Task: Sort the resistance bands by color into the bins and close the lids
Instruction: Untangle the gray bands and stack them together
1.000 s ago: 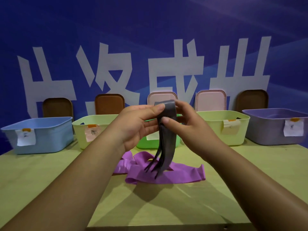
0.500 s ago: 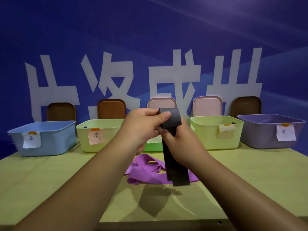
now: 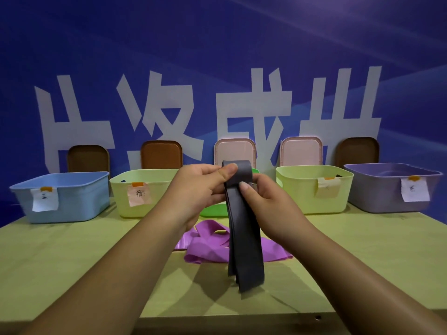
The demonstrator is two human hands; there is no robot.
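both hands (image 3: 200, 187) pinch folded grey band (image 3: 244, 228) upright

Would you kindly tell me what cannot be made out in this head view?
Green bin: head view, mostly hidden behind the left hand, the right hand and the dark grey band.
Paper labels: head view, writing too small to read.
Purple band: head view, partly covered by the dark grey band.
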